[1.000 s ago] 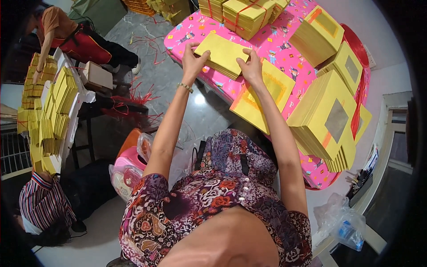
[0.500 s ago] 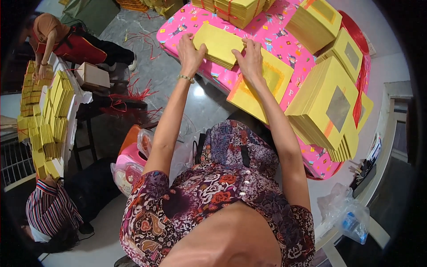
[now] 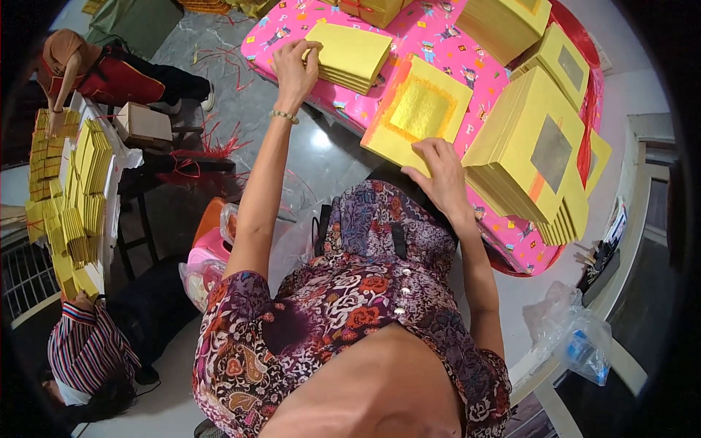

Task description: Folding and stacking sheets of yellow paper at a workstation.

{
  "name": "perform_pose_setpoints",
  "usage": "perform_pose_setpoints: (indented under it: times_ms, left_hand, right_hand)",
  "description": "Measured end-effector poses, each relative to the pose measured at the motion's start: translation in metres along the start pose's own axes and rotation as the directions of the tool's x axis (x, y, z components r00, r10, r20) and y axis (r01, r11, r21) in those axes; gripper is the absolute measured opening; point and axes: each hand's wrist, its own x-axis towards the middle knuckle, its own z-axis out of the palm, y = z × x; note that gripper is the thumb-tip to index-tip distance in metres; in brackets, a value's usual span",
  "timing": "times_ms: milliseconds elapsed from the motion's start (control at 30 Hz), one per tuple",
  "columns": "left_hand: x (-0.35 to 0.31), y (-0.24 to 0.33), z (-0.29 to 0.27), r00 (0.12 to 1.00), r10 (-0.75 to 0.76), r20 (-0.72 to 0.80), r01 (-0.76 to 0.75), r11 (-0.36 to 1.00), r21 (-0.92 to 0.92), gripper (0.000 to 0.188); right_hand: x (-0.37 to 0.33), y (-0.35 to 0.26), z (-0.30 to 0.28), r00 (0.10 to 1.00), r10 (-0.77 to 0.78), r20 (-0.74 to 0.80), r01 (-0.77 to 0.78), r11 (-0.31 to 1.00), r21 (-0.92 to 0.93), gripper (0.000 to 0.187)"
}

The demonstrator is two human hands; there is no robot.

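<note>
Your left hand [image 3: 296, 73] is at the left end of the folded yellow paper stack [image 3: 350, 55], fingers bent over its corner and thumb close against them; you touch the stack, but whether you pinch it cannot be told. Stack lies flat on the pink patterned tablecloth [image 3: 447, 64], near the table's left edge. Your right hand [image 3: 442, 179] is at the near edge of the yellow sheets with a gold square [image 3: 423, 109], thumb and fingers part-spread at the corner; how firmly you have hold of it, cannot tell. These sheets lie just right of the folded stack, gold square facing up. Immediately right of your right hand: a thick yellow block with a grey square [image 3: 522, 146]. Beyond the folded stack, at the upper margin: a yellow bundle with red ties [image 3: 374, 10].
</note>
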Motion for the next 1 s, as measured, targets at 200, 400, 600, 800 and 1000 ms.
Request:
perform_pose_setpoints:
  times_ms: [200, 400, 600, 800, 1000]
  left_hand:
    - [-0.01, 0.02, -0.017, 0.943, 0.251, -0.217, -0.229, 0.966, 0.122, 0.019]
    - [-0.06, 0.05, -0.027, 0.966, 0.214, -0.146, -0.238, 0.955, -0.176, 0.02]
    - [-0.131, 0.051, -0.007, 0.921, -0.087, 0.379, 0.293, 0.797, -0.529, 0.023]
    - [-0.175, 0.058, 0.008, 0.828, -0.094, 0.553, 0.519, 0.503, -0.692, 0.039]
    - [-0.183, 0.069, 0.016, 0.861, -0.119, 0.495, 0.491, 0.452, -0.745, 0.052]
  right_hand:
    - [-0.016, 0.007, 0.011, 0.998, -0.049, -0.035, 0.046, 0.996, -0.078, 0.041]
    - [-0.016, 0.013, 0.014, 0.993, -0.083, -0.084, 0.078, 0.995, -0.061, 0.027]
    - [-0.014, 0.012, 0.019, 0.987, -0.016, -0.158, 0.03, 0.995, 0.09, 0.013]
    - [-0.018, 0.014, 0.03, 0.971, 0.174, -0.162, -0.118, 0.944, 0.307, 0.009]
    - [-0.015, 0.014, 0.03, 0.951, 0.278, -0.134, -0.2, 0.886, 0.418, 0.01]
